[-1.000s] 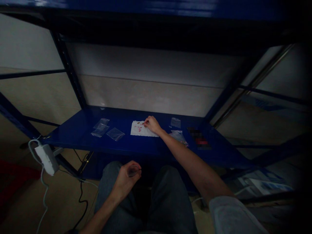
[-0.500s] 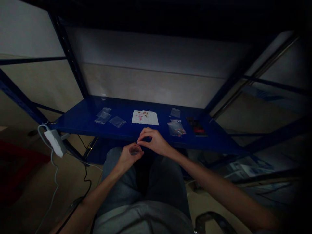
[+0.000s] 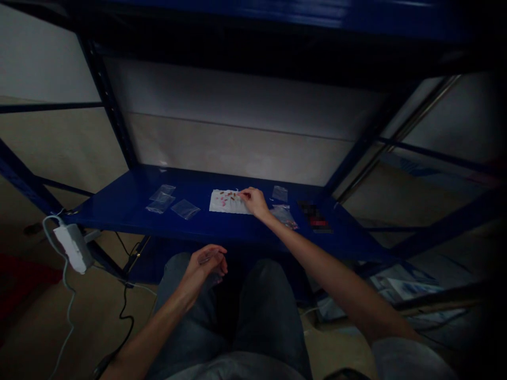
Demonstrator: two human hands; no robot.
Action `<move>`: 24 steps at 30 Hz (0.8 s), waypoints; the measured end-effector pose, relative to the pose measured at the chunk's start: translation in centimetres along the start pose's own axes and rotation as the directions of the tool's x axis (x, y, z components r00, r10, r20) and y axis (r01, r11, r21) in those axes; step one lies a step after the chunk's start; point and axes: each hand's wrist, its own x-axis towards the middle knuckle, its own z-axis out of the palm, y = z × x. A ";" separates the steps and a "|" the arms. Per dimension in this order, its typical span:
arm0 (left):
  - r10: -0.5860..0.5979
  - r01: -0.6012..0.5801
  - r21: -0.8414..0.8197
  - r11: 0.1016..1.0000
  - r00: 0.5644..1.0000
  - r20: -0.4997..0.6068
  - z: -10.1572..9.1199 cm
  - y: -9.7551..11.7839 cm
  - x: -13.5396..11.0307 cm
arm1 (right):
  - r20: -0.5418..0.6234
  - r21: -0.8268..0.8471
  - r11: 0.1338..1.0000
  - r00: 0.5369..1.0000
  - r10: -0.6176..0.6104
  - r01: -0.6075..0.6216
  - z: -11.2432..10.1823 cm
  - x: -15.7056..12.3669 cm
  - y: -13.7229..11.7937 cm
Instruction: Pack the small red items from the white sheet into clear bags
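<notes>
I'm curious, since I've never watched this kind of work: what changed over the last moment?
The right hand reached forward from beside the left hand to the paper on the blue shelf, reaching the red bits. The left hand sank slightly; anything held is unclear. The clear bags stayed put.

Wht pwr brick [image 3: 73, 248] w/ blk cable [image 3: 125, 303]

A blue steel shelf [image 3: 119, 216] carries a white paper sheet [image 3: 222, 202] dotted with small red and brown pieces [image 3: 229, 198]. Clear plastic bags [image 3: 185, 209] lie left of it, two more bags [image 3: 283, 215] lie right, and beyond them sits a blurred dark object [image 3: 316, 219].
</notes>
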 end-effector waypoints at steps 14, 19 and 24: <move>-0.193 0.186 -0.169 0.968 0.981 -0.023 0.8 0.0 0.1 | 0.176 -0.103 0.994 0.984 -0.015 0.033 3.8 5.9 5.3; -0.148 0.146 -0.057 0.988 0.988 -0.041 1.0 -0.2 0.0 | 0.069 0.038 0.998 0.996 0.049 -0.051 3.3 5.5 4.3; -0.163 0.161 -0.068 0.985 0.986 -0.022 0.1 -0.7 0.1 | -0.065 0.433 0.894 0.986 0.154 -0.111 1.7 0.5 -0.5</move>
